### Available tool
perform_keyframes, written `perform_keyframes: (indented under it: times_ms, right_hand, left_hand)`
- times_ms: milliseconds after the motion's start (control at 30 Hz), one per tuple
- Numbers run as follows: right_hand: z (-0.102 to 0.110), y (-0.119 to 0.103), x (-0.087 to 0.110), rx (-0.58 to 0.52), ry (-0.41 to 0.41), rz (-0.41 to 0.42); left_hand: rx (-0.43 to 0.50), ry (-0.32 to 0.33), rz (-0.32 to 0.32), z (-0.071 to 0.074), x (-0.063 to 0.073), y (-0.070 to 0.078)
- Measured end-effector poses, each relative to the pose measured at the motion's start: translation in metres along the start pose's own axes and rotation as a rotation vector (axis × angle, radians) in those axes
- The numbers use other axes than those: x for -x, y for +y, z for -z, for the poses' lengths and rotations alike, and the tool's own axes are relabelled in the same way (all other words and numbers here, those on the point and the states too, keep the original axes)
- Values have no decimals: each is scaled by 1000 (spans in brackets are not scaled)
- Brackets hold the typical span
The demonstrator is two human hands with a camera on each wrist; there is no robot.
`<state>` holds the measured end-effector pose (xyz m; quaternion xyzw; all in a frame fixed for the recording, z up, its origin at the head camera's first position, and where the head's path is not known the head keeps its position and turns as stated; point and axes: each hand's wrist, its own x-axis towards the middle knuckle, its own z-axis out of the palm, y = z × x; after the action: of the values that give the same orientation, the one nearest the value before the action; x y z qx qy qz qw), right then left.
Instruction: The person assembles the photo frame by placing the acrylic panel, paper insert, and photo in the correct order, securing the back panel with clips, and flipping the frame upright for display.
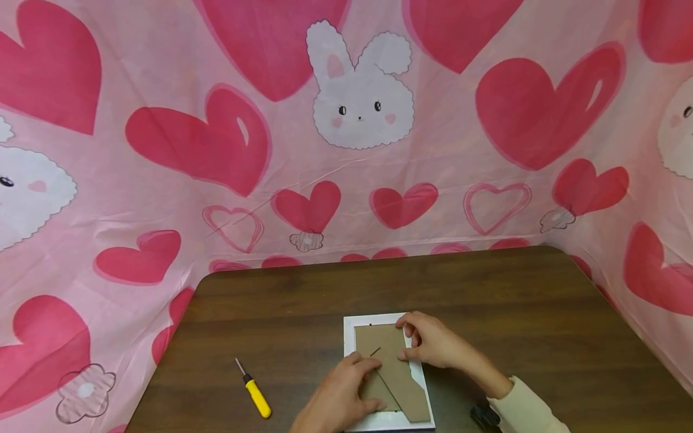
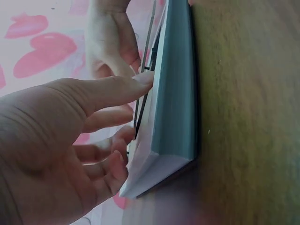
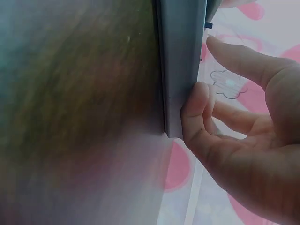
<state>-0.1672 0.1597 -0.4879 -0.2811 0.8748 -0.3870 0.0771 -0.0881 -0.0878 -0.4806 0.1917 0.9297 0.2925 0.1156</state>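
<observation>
A white picture frame (image 1: 349,337) lies back side up on the table, with a brown backing board (image 1: 368,337) set in it. A brown stand flap (image 1: 414,403) angles across the board, its lower end overlapping the frame's border. My left hand (image 1: 341,391) rests over the board's lower left, fingers loosely bent; in the left wrist view its thumb (image 2: 140,79) reaches the frame's edge. At the upper right, my right hand (image 1: 435,343) has its index finger at the frame's top corner and its thumb over the board. Bent fingertips (image 3: 199,96) touch the frame's side in the right wrist view.
A screwdriver (image 1: 257,397) with a yellow handle lies to the left on the dark wooden table (image 1: 292,307). A small black object (image 1: 484,415) is by the right sleeve. Behind the table hangs a pink cloth (image 1: 357,168) printed with hearts and rabbits.
</observation>
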Motion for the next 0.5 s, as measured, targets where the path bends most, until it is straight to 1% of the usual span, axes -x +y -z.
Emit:
perform_keyframes:
  times_ms: [67, 133, 233, 267, 300, 367, 400, 433, 500]
  right_hand:
    - [0, -2, 4, 14, 26, -22]
    - [-2, -4, 8, 25, 57, -78]
    - [-5, -10, 16, 48, 91, -195]
    - [-7, -12, 18, 51, 91, -235]
    - [-8, -14, 22, 44, 82, -275]
    - [-11, -17, 28, 21, 57, -342]
    - [-12, -18, 31, -1, 40, -360]
    - [-13, -19, 33, -23, 26, -373]
    - [-16, -20, 37, -66, 10, -379]
  left_hand:
    - [-5, 39, 47, 1, 3, -1]
    - [-17, 117, 95, 0, 7, -2]
    - [-22, 241, 202, -1, 10, -6]
    - [-22, 269, 231, -2, 11, -7]
    - [-10, 282, 263, -2, 12, -8]
    - [28, 256, 325, -3, 12, -10]
    - [41, 235, 339, -4, 12, -11]
    - [53, 216, 347, -5, 12, -12]
    - [58, 202, 343, -7, 12, -13]
